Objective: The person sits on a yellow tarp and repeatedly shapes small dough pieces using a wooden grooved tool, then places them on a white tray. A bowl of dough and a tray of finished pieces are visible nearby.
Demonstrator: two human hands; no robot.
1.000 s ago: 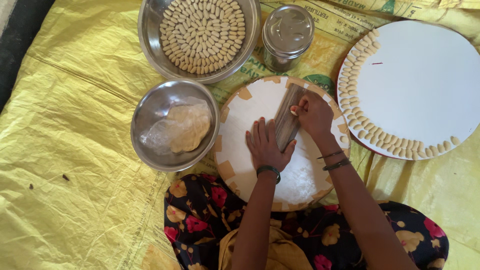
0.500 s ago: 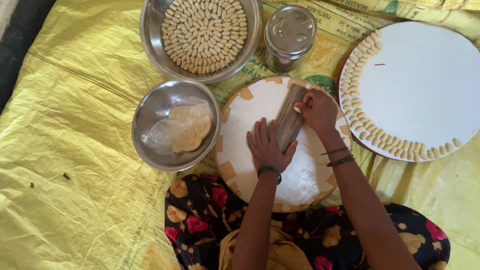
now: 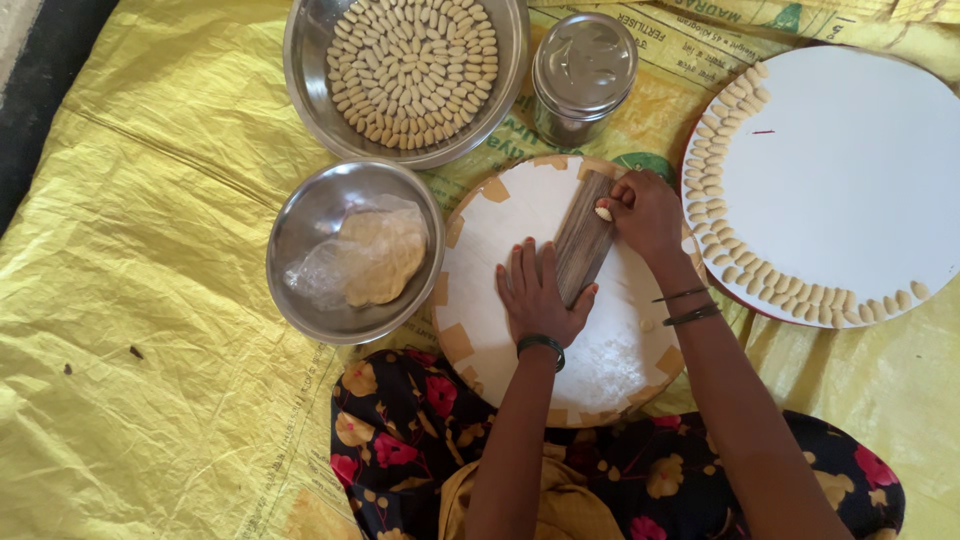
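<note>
Wooden ridged narrow board [image 3: 583, 238] lying tilted on round floured white board [image 3: 510, 215]. Left hand [image 3: 535, 293] flat, fingers spread, steadying its lower edge. Right hand [image 3: 648, 212] pinched narrowly on small pale dough piece [image 3: 604, 213] near its top.

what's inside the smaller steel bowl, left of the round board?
The smaller steel bowl holds a lump of pale dough partly wrapped in clear plastic film. The bowl's bottom under the dough is covered, so anything beneath it cannot be seen.

Yellow printed sack [image 3: 150, 250] (spread underneath).
</note>
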